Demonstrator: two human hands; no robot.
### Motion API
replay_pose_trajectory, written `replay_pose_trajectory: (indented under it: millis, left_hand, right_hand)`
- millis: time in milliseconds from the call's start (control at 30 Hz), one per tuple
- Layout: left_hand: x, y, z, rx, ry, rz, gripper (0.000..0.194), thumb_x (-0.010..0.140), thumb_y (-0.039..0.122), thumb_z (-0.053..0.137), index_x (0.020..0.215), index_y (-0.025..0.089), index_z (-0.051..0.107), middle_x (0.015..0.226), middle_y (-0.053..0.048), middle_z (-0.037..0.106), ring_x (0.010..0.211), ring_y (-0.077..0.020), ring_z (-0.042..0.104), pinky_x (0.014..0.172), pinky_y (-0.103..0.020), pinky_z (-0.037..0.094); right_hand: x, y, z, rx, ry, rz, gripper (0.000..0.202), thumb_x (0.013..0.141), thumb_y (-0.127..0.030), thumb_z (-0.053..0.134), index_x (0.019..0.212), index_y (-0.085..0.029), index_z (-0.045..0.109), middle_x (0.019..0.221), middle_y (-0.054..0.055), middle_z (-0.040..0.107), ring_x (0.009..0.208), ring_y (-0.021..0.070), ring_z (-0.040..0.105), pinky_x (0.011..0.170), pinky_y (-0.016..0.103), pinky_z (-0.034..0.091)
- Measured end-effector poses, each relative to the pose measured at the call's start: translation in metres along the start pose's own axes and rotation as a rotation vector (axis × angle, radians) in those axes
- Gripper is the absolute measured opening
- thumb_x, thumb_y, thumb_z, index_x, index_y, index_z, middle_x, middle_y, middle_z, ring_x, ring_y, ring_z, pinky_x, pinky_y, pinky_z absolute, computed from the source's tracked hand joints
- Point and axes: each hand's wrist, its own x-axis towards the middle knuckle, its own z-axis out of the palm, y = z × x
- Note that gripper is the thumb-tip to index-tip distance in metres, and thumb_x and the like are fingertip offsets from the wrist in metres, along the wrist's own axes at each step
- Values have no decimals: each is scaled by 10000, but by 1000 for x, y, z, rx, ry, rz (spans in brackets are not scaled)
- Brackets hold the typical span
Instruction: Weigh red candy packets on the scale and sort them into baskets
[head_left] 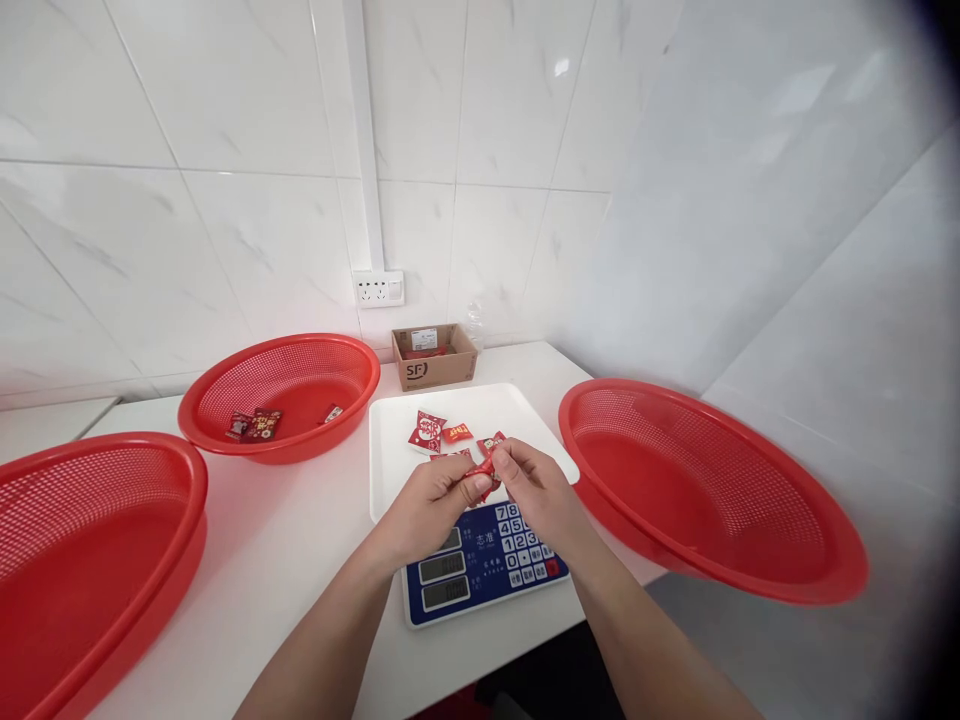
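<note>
Both hands meet over the front edge of a scale's white tray (397, 440). My left hand (439, 500) is closed, pinching a small red packet (489, 470) from the left. My right hand (536, 490) pinches the same packet from the right, thumb against it. Several red packets lie on the tray behind my fingers, among them a patterned one (428, 431) and a smaller orange-red one (457, 433). The scale's blue panel (487, 560), with keys and displays, shows below my hands. My fingers partly cover the held packet.
Red baskets stand at the front left (150, 590), back left (300, 440) and right (675, 550). The back left one holds a few small packets (264, 424). A cardboard box (436, 374) with red contents sits behind the scale, near the tiled wall with a socket (379, 289).
</note>
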Motion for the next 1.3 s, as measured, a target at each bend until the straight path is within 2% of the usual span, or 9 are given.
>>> replay_pose_trajectory:
  millis: [333,633,700,767,867,933,1033,1167,1300]
  left_hand:
    - [2,-1,4,-46,-25,-30,381,862,481,431,634,177,459,617,27,432,604,-119,403,567,-243,336]
    - [3,-4,2,-23,29,-55,323,888,404,414,684,180,526,668,13,534,660,-132,508,635,-246,411]
    - [3,-4,-3,27,149,-57,291,886,395,422,720,185,538,697,9,561,684,-138,530,648,-248,423]
    - [3,-4,-10,88,345,-60,232,875,380,452,773,194,544,741,9,587,704,-140,548,659,-251,434]
    - [4,-9,-21,220,518,-61,178,868,363,476,851,205,555,852,-10,629,793,-162,583,713,-279,456]
    - [4,-14,-25,354,499,-49,173,866,355,488,911,210,570,956,-34,640,915,-193,582,795,-323,459]
    - [3,-22,-24,543,365,-2,222,856,340,520,1038,223,570,1112,-59,611,1091,-232,519,915,-388,427]
    - [4,-30,-18,652,216,60,348,860,366,525,1179,228,521,1259,-86,536,1221,-247,440,1001,-417,386]
    - [10,-34,-18,735,110,-15,527,849,474,510,1311,234,428,1417,-109,401,1363,-300,236,1073,-486,281]
  right_hand:
    - [1,8,3,-150,117,-38,391,881,-450,436,576,-207,399,553,-50,383,559,115,379,538,239,330]
    - [4,7,-2,-155,49,-32,366,893,-460,407,663,-196,515,619,-16,549,617,133,522,597,238,403]
    - [8,9,-11,-261,133,-29,381,885,-470,416,644,-194,519,595,-16,551,597,134,520,574,235,389]
    - [14,13,-22,-391,211,-20,393,884,-473,411,623,-196,509,571,-17,549,580,134,516,549,233,368]
    - [26,20,-32,-601,184,17,412,903,-452,365,614,-199,514,556,-10,560,572,144,529,532,237,354]
    - [34,25,-33,-700,93,42,430,918,-430,335,631,-199,558,589,5,598,599,157,559,540,243,364]
    - [43,31,-30,-751,9,47,355,908,-379,382,751,-215,655,781,36,688,759,189,621,630,260,411]
    - [42,31,-29,-772,63,65,301,890,-321,426,1028,-196,662,1063,104,673,951,240,616,770,323,440]
    - [20,31,-36,-671,106,-26,301,880,-306,459,1086,-181,638,1042,93,674,884,200,628,771,313,476]
